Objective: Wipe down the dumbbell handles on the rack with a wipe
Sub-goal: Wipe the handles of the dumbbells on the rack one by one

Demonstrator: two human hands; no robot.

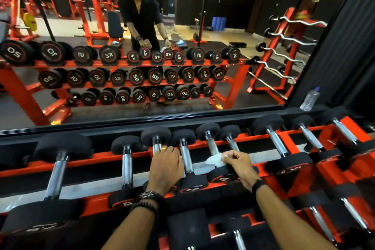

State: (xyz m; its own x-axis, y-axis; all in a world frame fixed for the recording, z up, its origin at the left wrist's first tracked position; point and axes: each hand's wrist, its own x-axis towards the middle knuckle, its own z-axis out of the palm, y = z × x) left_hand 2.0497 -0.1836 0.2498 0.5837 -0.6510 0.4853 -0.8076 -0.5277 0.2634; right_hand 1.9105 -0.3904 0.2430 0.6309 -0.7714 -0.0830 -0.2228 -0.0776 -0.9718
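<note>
The left hand (165, 165) lies flat with straight fingers over one dumbbell handle (157, 146), steadying it. Just right, a bare handle (186, 157) runs away from the person toward the mirror (182, 26). Next right, the right hand (237, 163) pinches the white wipe (213, 159) against the next handle (212, 146), so wiping strokes should run front-to-back along the rack (284, 136).

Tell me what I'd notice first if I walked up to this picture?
Probably the bright orange rack running across the lower half, lined with black dumbbells with shiny handles. In the middle, the right hand pinches a white wipe against a handle, while the left hand rests on a dumbbell beside it. Above, a big mirror shows the same rack and the person standing behind it.
</note>
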